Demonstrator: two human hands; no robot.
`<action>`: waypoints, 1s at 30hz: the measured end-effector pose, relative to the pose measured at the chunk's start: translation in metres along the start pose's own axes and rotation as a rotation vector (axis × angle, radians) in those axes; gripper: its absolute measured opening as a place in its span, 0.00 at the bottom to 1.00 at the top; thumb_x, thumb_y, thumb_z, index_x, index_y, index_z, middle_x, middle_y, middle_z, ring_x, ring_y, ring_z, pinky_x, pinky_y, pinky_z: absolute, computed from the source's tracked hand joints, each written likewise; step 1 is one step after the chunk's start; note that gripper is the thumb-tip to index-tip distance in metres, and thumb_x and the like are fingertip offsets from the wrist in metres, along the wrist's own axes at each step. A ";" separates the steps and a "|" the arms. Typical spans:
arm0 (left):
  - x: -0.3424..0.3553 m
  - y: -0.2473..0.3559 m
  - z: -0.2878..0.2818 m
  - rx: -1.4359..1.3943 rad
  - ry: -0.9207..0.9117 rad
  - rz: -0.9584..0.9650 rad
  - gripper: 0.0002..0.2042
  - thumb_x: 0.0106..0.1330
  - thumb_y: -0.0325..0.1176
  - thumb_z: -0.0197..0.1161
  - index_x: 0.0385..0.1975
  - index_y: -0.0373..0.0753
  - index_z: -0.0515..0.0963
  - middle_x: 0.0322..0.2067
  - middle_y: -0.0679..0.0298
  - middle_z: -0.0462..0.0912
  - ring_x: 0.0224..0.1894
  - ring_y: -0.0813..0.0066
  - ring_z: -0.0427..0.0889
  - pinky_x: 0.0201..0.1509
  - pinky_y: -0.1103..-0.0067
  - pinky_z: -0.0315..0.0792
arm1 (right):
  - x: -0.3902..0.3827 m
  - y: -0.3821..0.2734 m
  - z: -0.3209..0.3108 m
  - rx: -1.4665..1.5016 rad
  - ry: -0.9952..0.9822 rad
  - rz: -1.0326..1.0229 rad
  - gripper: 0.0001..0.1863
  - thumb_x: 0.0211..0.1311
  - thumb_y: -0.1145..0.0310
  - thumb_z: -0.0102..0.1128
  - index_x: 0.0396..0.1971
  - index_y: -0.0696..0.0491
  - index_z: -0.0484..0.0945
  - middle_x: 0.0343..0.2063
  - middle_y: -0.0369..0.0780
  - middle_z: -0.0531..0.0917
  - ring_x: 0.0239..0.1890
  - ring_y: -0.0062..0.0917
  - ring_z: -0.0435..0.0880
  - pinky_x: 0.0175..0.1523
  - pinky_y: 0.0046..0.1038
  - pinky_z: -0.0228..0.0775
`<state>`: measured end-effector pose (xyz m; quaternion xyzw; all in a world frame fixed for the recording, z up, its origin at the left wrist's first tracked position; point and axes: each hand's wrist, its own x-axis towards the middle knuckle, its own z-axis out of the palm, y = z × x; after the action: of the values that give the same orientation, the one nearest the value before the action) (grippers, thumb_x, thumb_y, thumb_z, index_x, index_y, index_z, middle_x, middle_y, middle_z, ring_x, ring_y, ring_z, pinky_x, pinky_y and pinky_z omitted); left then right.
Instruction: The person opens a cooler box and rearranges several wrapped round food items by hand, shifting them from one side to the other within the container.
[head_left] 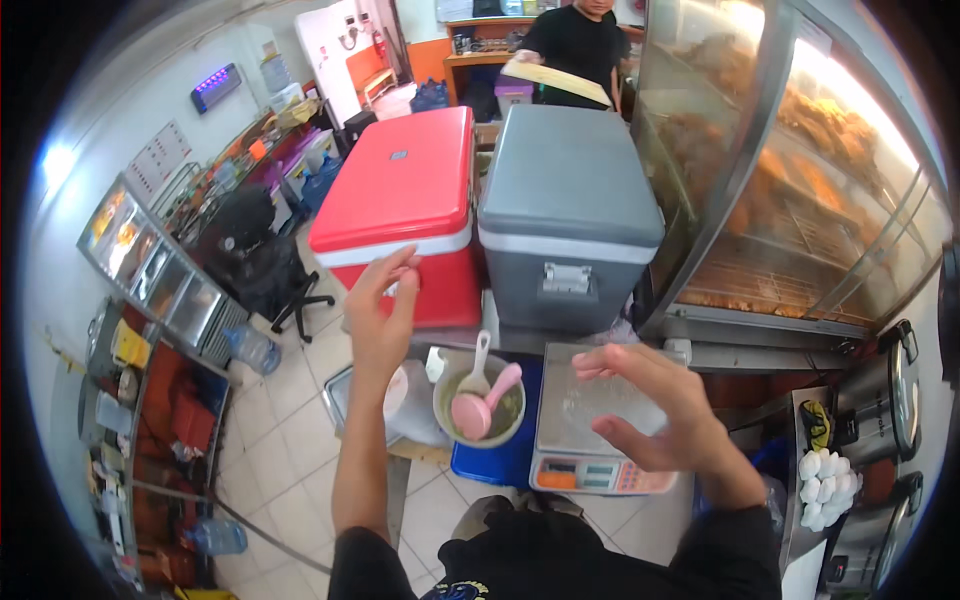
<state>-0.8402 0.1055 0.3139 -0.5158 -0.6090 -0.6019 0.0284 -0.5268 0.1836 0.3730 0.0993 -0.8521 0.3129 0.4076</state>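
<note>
My left hand [383, 305] is raised in front of the red cooler box [400, 180], fingers loosely bent and apart, with nothing seen in them. Whether it touches the cooler I cannot tell. Over the metal pan of a digital scale [560, 400], my right hand [660, 405] is open and empty, thumb away from the fingers. Between my forearms stands a round tub [445, 418] holding a pink scoop [470, 415] and a pale rice paddle [477, 375]. A blue tray [480, 463] shows beneath the tub and beside the scale.
A grey cooler box [570, 170] stands right of the red one. Beyond it a person [575, 40] holds a flat pale board [556, 80]. A lit glass food cabinet [790, 200] rises at right, above eggs [828, 488] and cookers [875, 410]. An office chair [245, 250] is at left.
</note>
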 end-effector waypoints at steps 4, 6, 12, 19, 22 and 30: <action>0.114 -0.079 0.070 0.054 -0.130 0.160 0.15 0.66 0.32 0.65 0.50 0.32 0.82 0.43 0.50 0.86 0.44 0.58 0.85 0.52 0.70 0.76 | -0.027 0.062 0.032 -0.062 0.156 0.539 0.33 0.61 0.74 0.68 0.67 0.54 0.70 0.56 0.47 0.79 0.54 0.37 0.82 0.55 0.31 0.75; 0.155 -0.110 0.114 0.118 -0.252 0.091 0.19 0.64 0.39 0.66 0.48 0.30 0.81 0.43 0.48 0.84 0.43 0.50 0.83 0.52 0.65 0.77 | -0.037 0.091 0.037 -0.174 0.229 0.619 0.33 0.61 0.74 0.68 0.67 0.54 0.70 0.56 0.46 0.79 0.56 0.36 0.80 0.56 0.32 0.74; 0.163 -0.125 0.167 0.632 -0.518 0.116 0.30 0.64 0.50 0.66 0.51 0.25 0.76 0.47 0.36 0.79 0.49 0.38 0.80 0.54 0.56 0.76 | -0.053 0.120 0.031 -0.264 0.610 0.834 0.33 0.62 0.75 0.66 0.68 0.56 0.68 0.60 0.45 0.76 0.59 0.29 0.77 0.57 0.28 0.74; 0.169 -0.151 0.170 0.538 -0.505 -0.092 0.41 0.64 0.54 0.66 0.58 0.14 0.67 0.49 0.33 0.78 0.52 0.37 0.80 0.56 0.58 0.77 | -0.060 0.152 0.030 -0.312 0.744 0.952 0.32 0.65 0.73 0.64 0.69 0.54 0.67 0.60 0.42 0.76 0.57 0.24 0.76 0.55 0.24 0.72; 0.186 -0.143 0.170 0.463 -0.603 -0.190 0.46 0.63 0.56 0.66 0.59 0.11 0.64 0.51 0.28 0.77 0.52 0.38 0.82 0.56 0.58 0.77 | -0.059 0.160 0.026 -0.261 0.808 0.939 0.31 0.67 0.71 0.64 0.69 0.54 0.68 0.60 0.41 0.75 0.56 0.24 0.76 0.55 0.25 0.72; 0.239 -0.190 0.211 0.479 -0.630 -0.381 0.49 0.62 0.66 0.62 0.59 0.14 0.68 0.53 0.27 0.77 0.58 0.40 0.80 0.59 0.59 0.75 | -0.050 0.199 0.017 -0.473 0.750 0.887 0.30 0.63 0.68 0.67 0.66 0.47 0.72 0.73 0.46 0.61 0.70 0.37 0.68 0.61 0.38 0.72</action>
<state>-0.9542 0.4574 0.2793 -0.5314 -0.7946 -0.2516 -0.1514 -0.5894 0.3251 0.2367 -0.4729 -0.6576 0.2688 0.5212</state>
